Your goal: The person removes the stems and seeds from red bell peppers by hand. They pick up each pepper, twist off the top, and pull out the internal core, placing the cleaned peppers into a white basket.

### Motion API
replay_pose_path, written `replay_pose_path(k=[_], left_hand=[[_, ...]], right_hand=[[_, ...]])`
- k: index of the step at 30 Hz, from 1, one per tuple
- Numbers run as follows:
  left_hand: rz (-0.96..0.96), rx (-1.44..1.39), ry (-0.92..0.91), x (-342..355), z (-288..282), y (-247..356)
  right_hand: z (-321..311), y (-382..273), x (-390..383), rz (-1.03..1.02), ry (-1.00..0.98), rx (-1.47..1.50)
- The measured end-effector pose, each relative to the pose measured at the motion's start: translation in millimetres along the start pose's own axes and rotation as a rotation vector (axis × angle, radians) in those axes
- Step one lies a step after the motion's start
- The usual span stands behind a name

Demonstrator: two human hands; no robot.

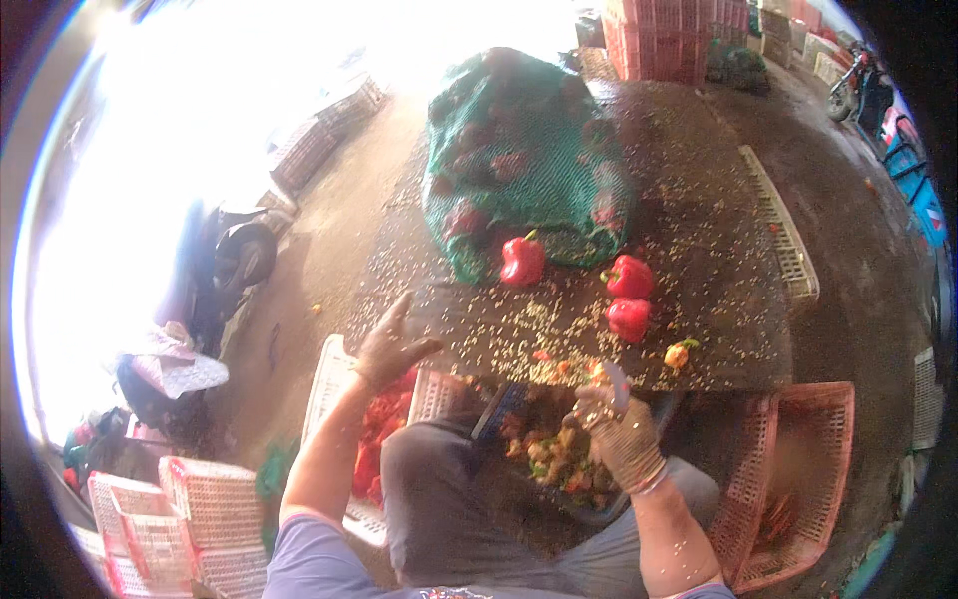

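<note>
My left hand (392, 347), in a soiled glove, is open with thumb and forefinger apart, above the near left edge of the seed-strewn table (699, 230). Just below it, a white crate (325, 384) holds red pepper pieces (377, 439). My gloved right hand (621, 439) is closed on a knife (617, 385), its short blade pointing up at the near table edge. Below that hand, a dark container holds pepper cores (559, 454). One red bell pepper (522, 261) lies by the net; two more red bell peppers (629, 298) sit to its right. A cut-off core (680, 353) lies near them.
A green net sack (529, 150) of peppers fills the table's far middle. Pink crates (818, 479) stand at right, more crates (210, 499) at lower left. Stacked red crates (654, 40) rise behind. Parked motorbikes flank the scene. Glare washes out the upper left.
</note>
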State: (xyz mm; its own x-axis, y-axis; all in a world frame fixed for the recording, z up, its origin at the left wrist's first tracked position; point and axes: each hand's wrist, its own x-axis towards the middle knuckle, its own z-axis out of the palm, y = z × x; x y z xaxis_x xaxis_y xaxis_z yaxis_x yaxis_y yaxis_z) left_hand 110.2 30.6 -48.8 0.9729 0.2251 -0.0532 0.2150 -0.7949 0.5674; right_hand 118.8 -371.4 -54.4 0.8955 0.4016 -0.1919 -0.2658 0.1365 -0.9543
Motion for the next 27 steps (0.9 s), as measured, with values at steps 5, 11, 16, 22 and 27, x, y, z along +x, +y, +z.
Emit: replay_pose_path(k=[5, 11, 16, 22, 27], left_hand=[[0.178, -0.119, 0.211, 143, 81, 47], [0.393, 0.244, 0.162, 170, 159, 107], [0.121, 0.442, 0.042, 159, 172, 145], [-0.171, 0.107, -0.095, 174, 126, 137], [-0.168, -0.609, -0.164, 105, 96, 125]], right_hand=[[7, 12, 11, 0.053, -0.036, -0.175], [3, 11, 14, 0.092, 0.007, -0.358], [5, 18, 14, 0.119, -0.048, -0.428], [9, 10, 18, 0.058, -0.025, -0.359], [7, -7, 9, -0.002, 0.018, -0.408]])
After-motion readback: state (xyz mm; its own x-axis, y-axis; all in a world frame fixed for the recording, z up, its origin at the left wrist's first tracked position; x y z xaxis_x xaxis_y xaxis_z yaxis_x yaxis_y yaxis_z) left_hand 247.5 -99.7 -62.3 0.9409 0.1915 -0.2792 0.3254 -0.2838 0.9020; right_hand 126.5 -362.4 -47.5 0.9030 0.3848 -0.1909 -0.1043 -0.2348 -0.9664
